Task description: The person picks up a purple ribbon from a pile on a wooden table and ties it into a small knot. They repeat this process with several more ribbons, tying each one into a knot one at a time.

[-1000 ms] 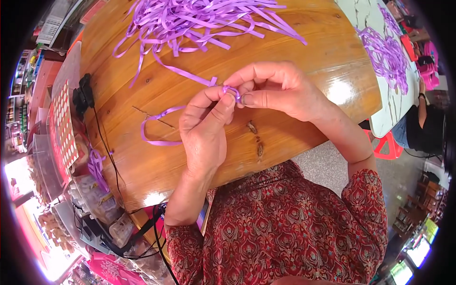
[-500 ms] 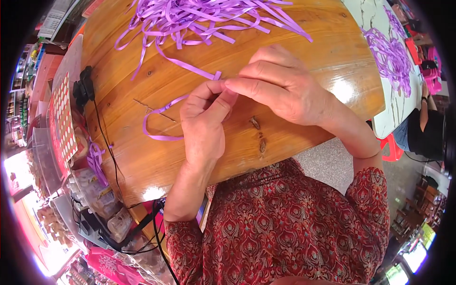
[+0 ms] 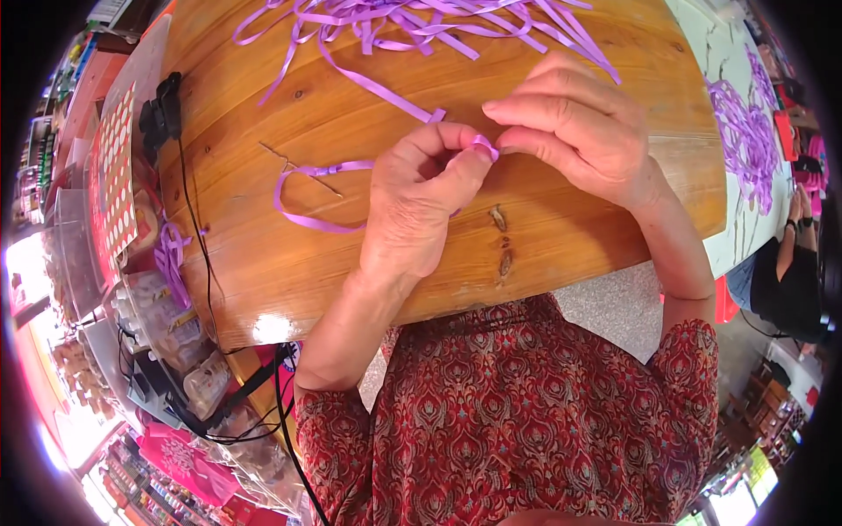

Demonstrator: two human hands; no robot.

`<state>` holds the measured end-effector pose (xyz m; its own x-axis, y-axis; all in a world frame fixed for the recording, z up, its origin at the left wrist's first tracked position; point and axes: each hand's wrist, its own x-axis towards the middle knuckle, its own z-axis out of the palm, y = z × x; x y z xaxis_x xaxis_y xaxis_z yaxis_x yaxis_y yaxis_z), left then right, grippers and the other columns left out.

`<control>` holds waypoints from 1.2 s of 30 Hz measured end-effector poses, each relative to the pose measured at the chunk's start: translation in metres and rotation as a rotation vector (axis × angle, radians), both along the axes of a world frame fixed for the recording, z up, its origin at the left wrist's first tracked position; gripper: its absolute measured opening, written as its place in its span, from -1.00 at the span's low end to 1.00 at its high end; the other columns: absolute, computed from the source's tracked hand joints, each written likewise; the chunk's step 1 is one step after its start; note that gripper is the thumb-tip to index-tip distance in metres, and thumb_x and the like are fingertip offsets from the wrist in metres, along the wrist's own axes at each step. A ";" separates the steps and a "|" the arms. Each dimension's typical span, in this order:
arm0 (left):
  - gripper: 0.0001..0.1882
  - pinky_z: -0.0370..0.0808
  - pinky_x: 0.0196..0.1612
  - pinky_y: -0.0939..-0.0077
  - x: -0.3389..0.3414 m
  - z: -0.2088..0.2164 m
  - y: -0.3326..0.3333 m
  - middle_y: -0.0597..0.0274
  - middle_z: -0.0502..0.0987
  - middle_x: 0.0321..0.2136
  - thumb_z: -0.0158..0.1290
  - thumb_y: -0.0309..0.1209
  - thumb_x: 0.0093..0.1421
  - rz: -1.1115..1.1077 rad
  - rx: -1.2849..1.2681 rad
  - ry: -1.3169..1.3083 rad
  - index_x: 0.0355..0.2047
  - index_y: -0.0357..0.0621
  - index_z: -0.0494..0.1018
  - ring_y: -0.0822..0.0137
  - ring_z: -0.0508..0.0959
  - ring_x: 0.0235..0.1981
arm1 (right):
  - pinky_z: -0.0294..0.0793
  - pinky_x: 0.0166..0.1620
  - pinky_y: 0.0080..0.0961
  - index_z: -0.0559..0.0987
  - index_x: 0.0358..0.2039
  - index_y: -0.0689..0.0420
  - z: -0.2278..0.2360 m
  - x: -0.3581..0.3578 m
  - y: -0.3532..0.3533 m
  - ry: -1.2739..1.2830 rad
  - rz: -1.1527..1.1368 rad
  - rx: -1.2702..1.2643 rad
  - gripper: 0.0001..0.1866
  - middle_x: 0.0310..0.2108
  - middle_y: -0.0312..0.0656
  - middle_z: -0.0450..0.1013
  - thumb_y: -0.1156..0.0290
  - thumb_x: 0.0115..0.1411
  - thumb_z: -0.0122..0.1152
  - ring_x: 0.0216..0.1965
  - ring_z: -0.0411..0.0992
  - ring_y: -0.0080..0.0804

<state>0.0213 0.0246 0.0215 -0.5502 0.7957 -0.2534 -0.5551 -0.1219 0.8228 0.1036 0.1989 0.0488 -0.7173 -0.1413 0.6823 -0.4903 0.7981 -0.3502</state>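
A: Grip?
B: My left hand (image 3: 412,188) pinches a small loop of glossy purple ribbon (image 3: 482,143) above the varnished brown wooden table (image 3: 544,237); my right hand's (image 3: 583,131) thumb and forefinger stand apart beside it.
A: Technique?
B: Firm pinch, ribbon flat, I judge.
A: Obstacles?
B: Loose purple strand (image 3: 386,94) behind; might snag.

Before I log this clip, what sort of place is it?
Probably a shop doubling as a workroom: packed shelves, purple ribbon heaped on a wooden table, another ribbon bundle on a white table.
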 end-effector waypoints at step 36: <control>-0.88 0.28 -0.44 0.73 0.003 -0.001 -0.005 0.36 0.48 -0.43 0.08 -0.56 0.13 0.046 0.308 -0.086 -0.29 -0.24 0.46 0.60 0.35 -0.48 | 0.36 -0.36 -0.52 0.55 -0.38 0.24 0.002 0.009 -0.021 -0.106 0.006 -0.322 -0.82 -0.43 -0.17 0.44 0.67 -0.07 0.26 -0.42 0.39 -0.37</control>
<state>0.0244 0.0198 0.0204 -0.5741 0.8172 -0.0511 -0.6089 -0.3844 0.6938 0.1124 0.1784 0.0506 -0.7865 0.0648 0.6142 -0.4420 0.6355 -0.6331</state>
